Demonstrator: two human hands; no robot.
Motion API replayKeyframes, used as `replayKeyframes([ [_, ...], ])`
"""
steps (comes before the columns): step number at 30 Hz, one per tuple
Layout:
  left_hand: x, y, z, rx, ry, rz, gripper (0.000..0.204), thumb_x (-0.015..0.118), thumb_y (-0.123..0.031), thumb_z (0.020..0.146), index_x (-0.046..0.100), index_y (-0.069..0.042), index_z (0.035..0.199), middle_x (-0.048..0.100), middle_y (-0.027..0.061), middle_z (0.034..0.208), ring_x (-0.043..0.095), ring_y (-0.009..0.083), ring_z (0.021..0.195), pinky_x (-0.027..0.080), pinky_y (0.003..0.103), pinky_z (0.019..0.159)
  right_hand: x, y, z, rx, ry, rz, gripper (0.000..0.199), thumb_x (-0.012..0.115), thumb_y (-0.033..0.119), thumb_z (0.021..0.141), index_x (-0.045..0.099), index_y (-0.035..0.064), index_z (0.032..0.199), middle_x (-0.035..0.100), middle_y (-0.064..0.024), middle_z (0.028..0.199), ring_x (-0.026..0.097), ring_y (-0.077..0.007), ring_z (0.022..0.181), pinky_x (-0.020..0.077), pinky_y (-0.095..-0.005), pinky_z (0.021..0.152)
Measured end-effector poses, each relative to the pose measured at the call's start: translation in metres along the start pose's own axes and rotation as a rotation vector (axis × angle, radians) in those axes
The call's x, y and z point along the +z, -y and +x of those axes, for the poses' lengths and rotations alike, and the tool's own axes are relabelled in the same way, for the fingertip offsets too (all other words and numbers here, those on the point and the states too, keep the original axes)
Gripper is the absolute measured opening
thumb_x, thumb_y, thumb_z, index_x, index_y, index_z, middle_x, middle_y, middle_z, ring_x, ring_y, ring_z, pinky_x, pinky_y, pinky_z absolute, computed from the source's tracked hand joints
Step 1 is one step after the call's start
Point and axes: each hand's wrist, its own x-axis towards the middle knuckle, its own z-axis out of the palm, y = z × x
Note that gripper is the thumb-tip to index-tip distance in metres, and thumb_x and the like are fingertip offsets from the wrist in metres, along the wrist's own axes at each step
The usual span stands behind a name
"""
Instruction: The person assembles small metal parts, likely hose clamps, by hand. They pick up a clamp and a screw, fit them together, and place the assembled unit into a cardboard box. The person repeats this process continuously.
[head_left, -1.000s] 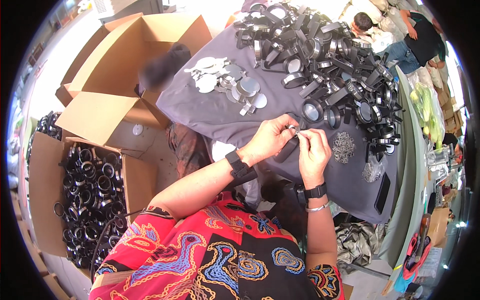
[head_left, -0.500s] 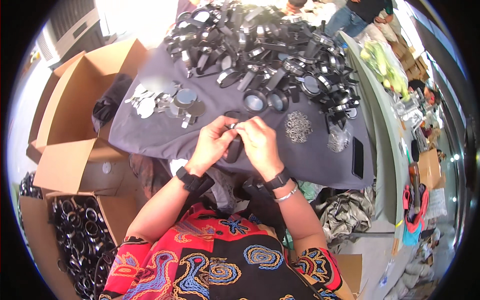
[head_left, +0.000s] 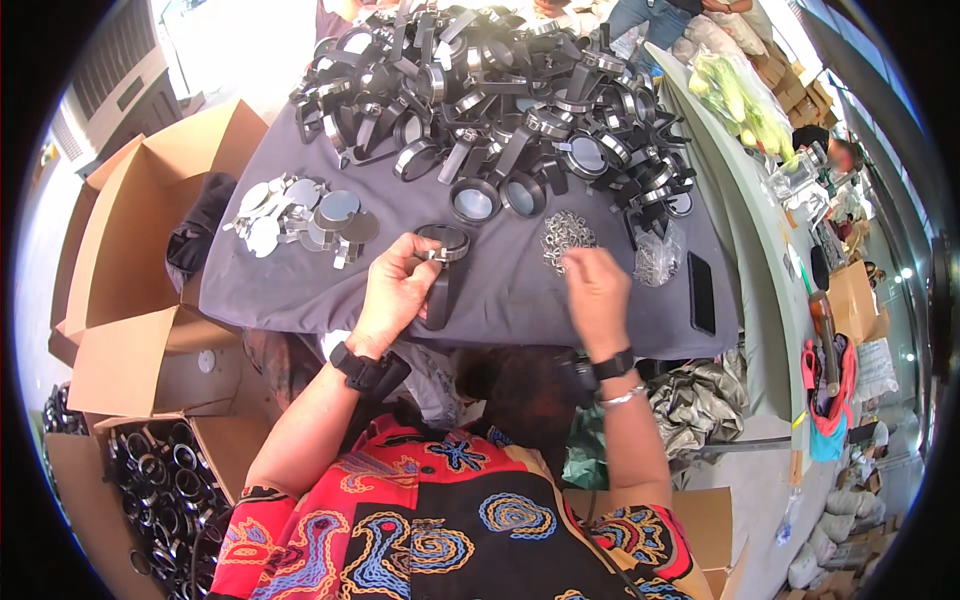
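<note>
In the head view, the person's left hand is closed on a black long-handled round piece, thumb and fingers pinching it near the metal band below its rim. This piece rests on the grey cloth, to the left of the heap of small metal links, its round head turned away from the person and its handle toward them. The right hand is at the near edge of that heap, fingers bent and drawn together; whether a link is between the fingertips, or whether they touch the heap, cannot be told.

Beyond the heap of links, a large pile of black round pieces fills the far part of the cloth, two of them lying just in front. To the right of the heap are a clear plastic bag and then a black smartphone. Well to its left lie flat metal discs, and farther left an open carton.

The left fingers cover part of the held piece, and the right hand hides its own fingertips' undersides. Glare whitens the area beyond the pile, and a bystander is cut off by the upper edge
</note>
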Motion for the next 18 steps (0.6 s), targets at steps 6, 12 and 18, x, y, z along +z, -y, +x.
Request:
replayKeyframes([
  [6,0.002,0.003,0.003,0.006,0.008,0.005,0.013,0.056,-0.003,0.092,0.057,-0.002,0.104,0.055,-0.0019,0.063,0.045,0.0031,0.043,0.039,0.020,0.037,-0.075,-0.106,-0.026,0.030,0.294,-0.717,0.011,0.053,0.005,0.084,0.062,0.0071,0.089,0.062,-0.0154,0.084,0.064,-0.0381,0.075,0.0515,-0.0468,0.066],
  [12,-0.001,0.006,0.002,0.019,-0.011,-0.006,0.013,0.055,-0.004,0.092,0.057,-0.005,0.105,0.055,-0.0027,0.066,0.044,0.0024,0.044,0.038,0.019,0.037,-0.077,-0.124,-0.016,-0.157,0.550,-0.830,0.008,0.052,0.003,0.083,0.059,0.0042,0.085,0.062,-0.0156,0.082,0.067,-0.0336,0.072,0.0539,-0.0419,0.063],
  [18,0.005,0.006,0.000,0.083,-0.012,0.050,0.015,0.054,-0.007,0.093,0.057,-0.006,0.108,0.053,-0.0040,0.068,0.043,0.0019,0.048,0.039,0.020,0.039,-0.087,-0.133,-0.011,-0.301,0.635,-0.910,0.006,0.051,0.003,0.084,0.057,0.0042,0.083,0.060,-0.0138,0.080,0.066,-0.0307,0.068,0.0535,-0.0383,0.059],
])
